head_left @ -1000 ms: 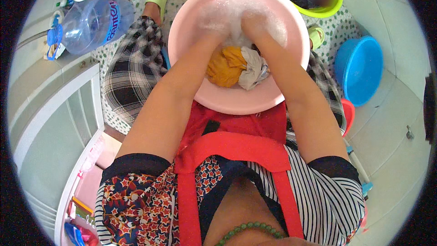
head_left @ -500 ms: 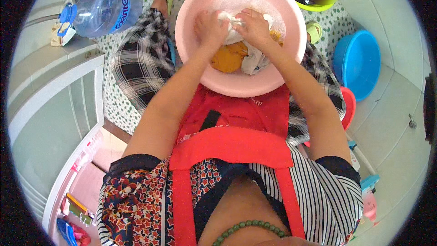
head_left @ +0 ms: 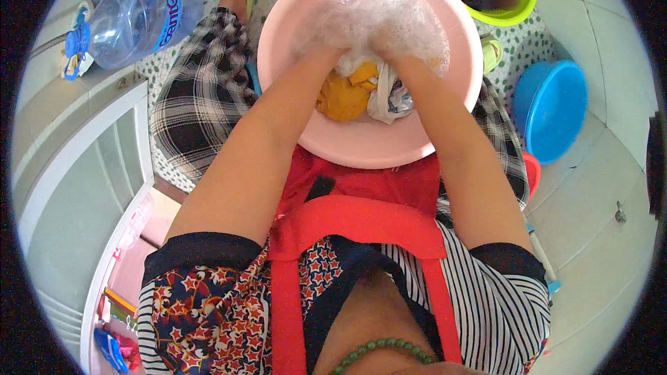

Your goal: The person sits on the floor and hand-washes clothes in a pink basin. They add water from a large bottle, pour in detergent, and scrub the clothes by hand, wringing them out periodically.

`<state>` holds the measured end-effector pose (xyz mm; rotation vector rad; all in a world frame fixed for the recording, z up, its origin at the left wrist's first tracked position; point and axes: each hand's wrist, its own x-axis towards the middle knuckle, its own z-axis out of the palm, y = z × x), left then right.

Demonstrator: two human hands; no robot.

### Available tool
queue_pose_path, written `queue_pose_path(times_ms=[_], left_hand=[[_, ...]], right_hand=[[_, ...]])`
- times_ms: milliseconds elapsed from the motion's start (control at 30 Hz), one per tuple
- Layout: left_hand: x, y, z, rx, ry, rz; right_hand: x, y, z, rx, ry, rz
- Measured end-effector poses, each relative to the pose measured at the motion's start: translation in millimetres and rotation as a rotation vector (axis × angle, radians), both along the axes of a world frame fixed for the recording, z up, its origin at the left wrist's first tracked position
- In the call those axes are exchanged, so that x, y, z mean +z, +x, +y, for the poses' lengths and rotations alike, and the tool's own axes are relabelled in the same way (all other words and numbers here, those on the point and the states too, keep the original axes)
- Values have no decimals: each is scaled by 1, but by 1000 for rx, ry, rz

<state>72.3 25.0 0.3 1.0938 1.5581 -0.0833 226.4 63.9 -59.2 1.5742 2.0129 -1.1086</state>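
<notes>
A large pink basin of sudsy water sits in front of me, between my knees. My left hand and my right hand are sunk in the foam toward the far half, close together. The suds hide the fingers of both, so what they hold cannot be made out. Nearer to me, a mustard-yellow cloth lies bunched in the water below my left wrist. Beside it, under my right wrist, is a crumpled whitish-grey cloth.
A blue basin leans at the right by the tiled wall, with a red one partly behind my leg. Dark cloth lies in a yellow-green basin at the far right. A big clear water bottle lies at the far left, above a glazed door.
Both hands, earlier in view gripping a white cloth, have gone down into the water. Foam now covers them and that cloth. The view has shifted slightly.
</notes>
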Motion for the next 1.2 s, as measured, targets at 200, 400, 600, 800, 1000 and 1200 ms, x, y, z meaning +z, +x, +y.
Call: queue_pose_path(times_ms=[200, 400, 600, 800, 1000, 1200], left_hand=[[-19, 8, 61, -33, 336, -62], [-15, -57, 63, 355, 273, -507], [5, -56, 54, 395, 270, -381], [34, -63, 24, 411, 231, -313], [35, -67, -10, 233, 452, -134], [28, -61, -22, 3, 562, 115]], right_hand=[[-102, 39, 60, -582, -200, 422], [147, -24, -6, -47, 766, 102], [106, -70, -76, 100, 489, 577], [107, -71, -109, 568, 250, 200], [122, -4, -121, 502, 147, 67], [128, 54, -77, -416, 258, 388]])
